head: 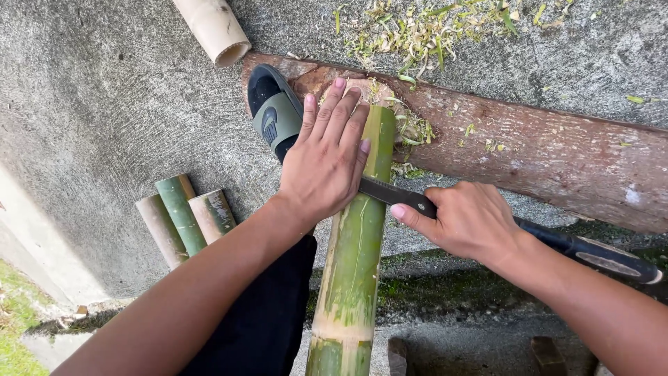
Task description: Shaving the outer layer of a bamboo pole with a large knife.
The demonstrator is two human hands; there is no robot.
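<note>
- Lower left of the frame: a strip of grass (12,313) borders the grey concrete ground (90,90).
- Left of centre: three short cut bamboo sections (182,217), pale and green, lie side by side on the concrete, touching one another.
- Top, left of centre: a pale, hollow bamboo tube (214,28) lies with its open end toward the middle of the frame.
- Centre: a green and black slide sandal (273,111) on the person's foot rests on the left end of a reddish, rough-barked log (557,157), which runs across the upper right of the frame.
- Centre: the left hand (325,163) lies flat, fingers (332,111) stretched out and close together, pressing on the upper part of a long green bamboo pole (355,237); it grips nothing, only bears down.
- Centre: the bamboo pole runs from the bottom edge up to the log, its top end resting against the log just beside the sandal; part of its green skin is shaved to a paler surface.
- Right of centre: a dark blade (390,193) lies across the pole just below the left hand, its edge meeting the bamboo.
- Right of centre: the right hand (470,221) is curled around the knife near where blade meets the black handle (591,252), thumb lying along the blade's back.
- Top centre to right: pale green shavings (424,28) are scattered on the concrete beyond the log, with a few on the log itself.
</note>
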